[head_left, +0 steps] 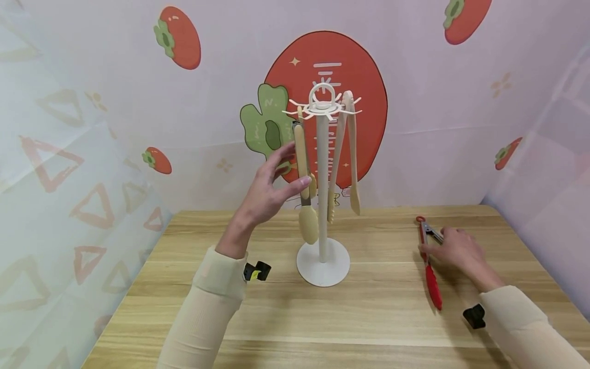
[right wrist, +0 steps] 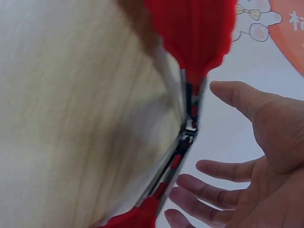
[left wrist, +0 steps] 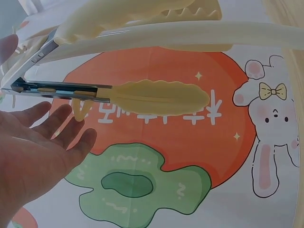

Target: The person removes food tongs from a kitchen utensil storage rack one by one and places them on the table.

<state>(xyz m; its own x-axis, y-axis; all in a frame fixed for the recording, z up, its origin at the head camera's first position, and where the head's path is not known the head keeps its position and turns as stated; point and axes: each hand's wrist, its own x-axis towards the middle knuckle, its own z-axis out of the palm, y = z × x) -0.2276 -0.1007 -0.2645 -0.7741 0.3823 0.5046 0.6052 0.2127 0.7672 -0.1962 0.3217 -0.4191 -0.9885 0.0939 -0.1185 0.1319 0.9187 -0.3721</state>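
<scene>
On a white hanging rack [head_left: 322, 205], yellow-headed tongs [head_left: 308, 225] hang from the left side by a loop. My left hand [head_left: 272, 187] is beside them, thumb in front and fingers behind. In the left wrist view these tongs [left wrist: 156, 97] spread apart, and the left hand [left wrist: 38, 152] has loose, parted fingers not closed on them. Red-tipped metal tongs [head_left: 433, 287] lie spread on the table at right. My right hand [head_left: 458, 253] hovers over them; in the right wrist view its fingers [right wrist: 216, 190] are apart, beside the red tongs [right wrist: 194, 33].
Pale beige tongs [head_left: 354, 169] hang from the rack's right side. The rack stands on a round white base [head_left: 322, 279] on the wooden table [head_left: 378, 328]. Behind is a cloth backdrop [head_left: 221, 102] printed with fruit.
</scene>
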